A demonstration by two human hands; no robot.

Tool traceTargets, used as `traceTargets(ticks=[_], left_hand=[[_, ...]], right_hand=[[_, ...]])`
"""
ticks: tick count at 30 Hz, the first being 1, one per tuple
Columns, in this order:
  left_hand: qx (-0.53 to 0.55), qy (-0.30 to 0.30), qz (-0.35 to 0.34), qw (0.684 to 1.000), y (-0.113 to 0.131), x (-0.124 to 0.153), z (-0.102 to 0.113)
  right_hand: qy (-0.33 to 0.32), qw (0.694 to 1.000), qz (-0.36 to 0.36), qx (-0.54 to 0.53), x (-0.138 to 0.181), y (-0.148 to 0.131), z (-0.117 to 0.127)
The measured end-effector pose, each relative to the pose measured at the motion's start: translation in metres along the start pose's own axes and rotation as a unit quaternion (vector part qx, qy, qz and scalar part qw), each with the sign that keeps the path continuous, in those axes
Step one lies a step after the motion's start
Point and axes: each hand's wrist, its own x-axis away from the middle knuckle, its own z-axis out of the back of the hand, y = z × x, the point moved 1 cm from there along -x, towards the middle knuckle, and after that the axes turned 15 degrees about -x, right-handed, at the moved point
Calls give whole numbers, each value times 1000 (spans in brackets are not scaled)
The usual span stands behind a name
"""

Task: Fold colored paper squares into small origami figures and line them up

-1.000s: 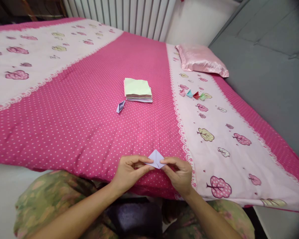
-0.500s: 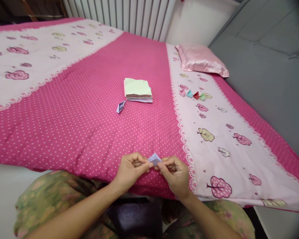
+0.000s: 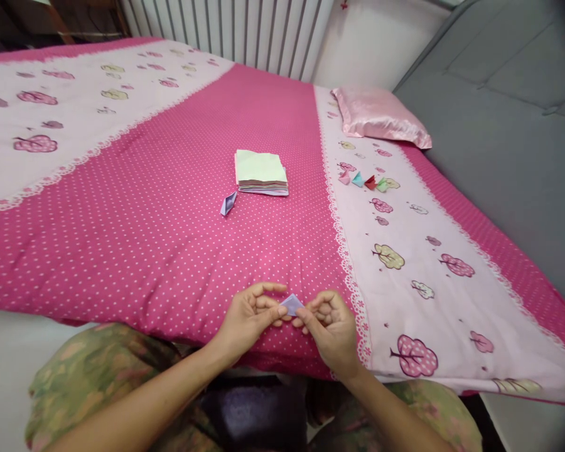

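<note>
A small piece of folded lilac paper [image 3: 292, 304], roughly diamond-shaped with its point away from me, is held between both hands near the bed's front edge. My left hand [image 3: 248, 314] pinches its left corner between thumb and curled fingers, the index finger stretched out above. On the right corner, my right hand [image 3: 332, 326] has its thumb on top and fingers bent beneath. Farther off lies a lilac folded paper boat [image 3: 228, 203], just in front of a stack of square paper [image 3: 260, 169] with a pale green sheet on top.
Several small folded paper pieces, among them a red one [image 3: 370, 182], sit in a row on the bedspread's pale band. A pink satin pillow [image 3: 381, 117] lies at the far right by the grey padded headboard [image 3: 503, 119]. My knees are below the pink dotted bedspread [image 3: 169, 232].
My left index finger has lifted and straightened away from the lilac paper. The paper looks flatter now, and both hands stay in nearly the same place.
</note>
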Motion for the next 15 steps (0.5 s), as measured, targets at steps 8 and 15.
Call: traceTargets(ticks=[8, 15], left_hand=[[-157, 23, -112, 981, -2, 0, 4], [-291, 45, -242, 924, 0, 7, 5]], right_hand=[[-82, 975, 100, 181, -6, -8, 7], [-118, 966, 121, 195, -7, -17, 4]])
